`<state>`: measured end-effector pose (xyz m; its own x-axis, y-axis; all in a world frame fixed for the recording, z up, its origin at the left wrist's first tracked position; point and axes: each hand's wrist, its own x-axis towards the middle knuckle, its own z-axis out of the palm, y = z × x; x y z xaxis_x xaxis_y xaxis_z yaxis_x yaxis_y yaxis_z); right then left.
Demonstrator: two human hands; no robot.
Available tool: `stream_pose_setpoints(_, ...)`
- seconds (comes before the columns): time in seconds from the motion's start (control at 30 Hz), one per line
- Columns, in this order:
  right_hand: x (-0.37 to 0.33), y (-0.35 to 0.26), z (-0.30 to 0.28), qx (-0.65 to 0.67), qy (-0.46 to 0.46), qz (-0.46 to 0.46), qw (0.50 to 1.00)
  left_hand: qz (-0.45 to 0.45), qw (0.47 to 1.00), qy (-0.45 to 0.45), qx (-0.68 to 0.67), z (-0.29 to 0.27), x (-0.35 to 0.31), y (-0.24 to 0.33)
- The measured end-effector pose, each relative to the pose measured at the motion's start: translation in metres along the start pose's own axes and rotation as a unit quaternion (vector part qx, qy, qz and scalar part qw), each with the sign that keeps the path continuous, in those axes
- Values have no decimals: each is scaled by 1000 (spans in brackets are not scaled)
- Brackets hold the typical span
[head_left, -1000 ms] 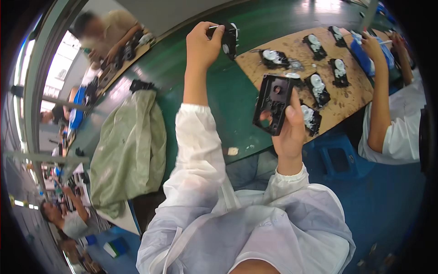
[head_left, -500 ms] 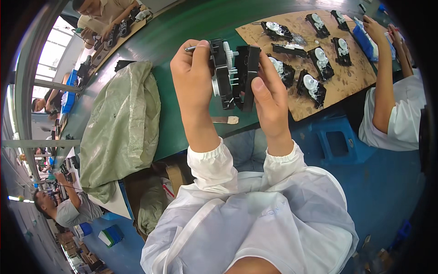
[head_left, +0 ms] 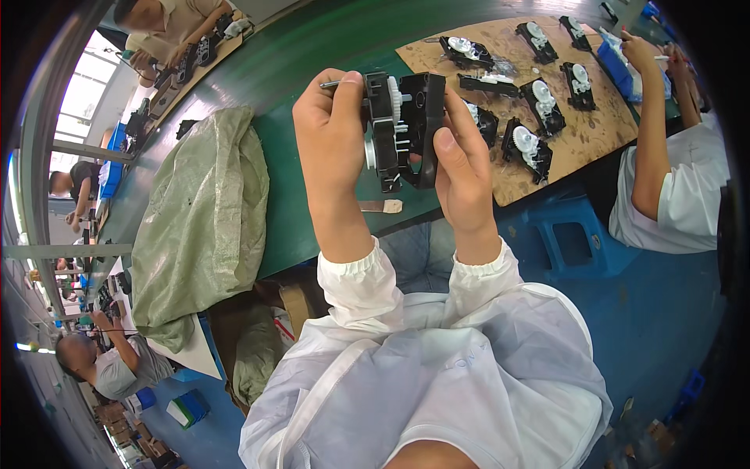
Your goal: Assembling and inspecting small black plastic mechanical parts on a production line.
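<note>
Over the green table (head_left: 287, 160), two black parts face each other

One gear frame (head_left: 381, 117) and one cover (head_left: 431, 109) stand on edge in the air, close together; whether they touch is unclear. Both long axes run away from the person. The frame's white gear (head_left: 394, 98) and several pale pins (head_left: 401, 129) point right, toward the cover.

The left hand (head_left: 334, 148) grasps the frame, thumb near one metal rod (head_left: 330, 84) that juts leftward. The right hand (head_left: 467, 172) pinches the cover, thumb on its near side, fingers behind.

Beyond, eight black-and-white assemblies (head_left: 543, 105) lie on one brown board (head_left: 582, 148), one partly hidden by the right hand. One green sack (head_left: 203, 219) lies left; one blue stool (head_left: 603, 238) stands right. At least four other people surround the benches.
</note>
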<state>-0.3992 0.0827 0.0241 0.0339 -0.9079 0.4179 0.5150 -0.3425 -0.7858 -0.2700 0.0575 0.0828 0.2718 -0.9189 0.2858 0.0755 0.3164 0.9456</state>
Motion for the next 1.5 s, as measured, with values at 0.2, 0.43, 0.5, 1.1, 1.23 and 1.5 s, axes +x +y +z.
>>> stream_pose_setpoints(0.2,-1,-1,0,16,-3,-1,1000,6,1000,-7,25,2,-1,-3)
stream_pose_setpoints(0.43,-1,0,-6,24,-12,51,998,20,998,15,62,1,-5,-12)
stream_pose_setpoints(0.5,0,1,-7,37,-10,69,997,22,997,20,68,1,-7,-15)
stream_pose_setpoints(1.1,1,12,-13,14,-45,73,996,53,991,42,116,-5,-19,-26)
stream_pose_setpoints(1.23,2,11,-11,2,-34,64,997,44,992,17,121,-8,-12,-28)
stream_pose_setpoints(1.5,4,20,2,-136,57,29,989,-32,988,-45,-142,-29,-18,-39)
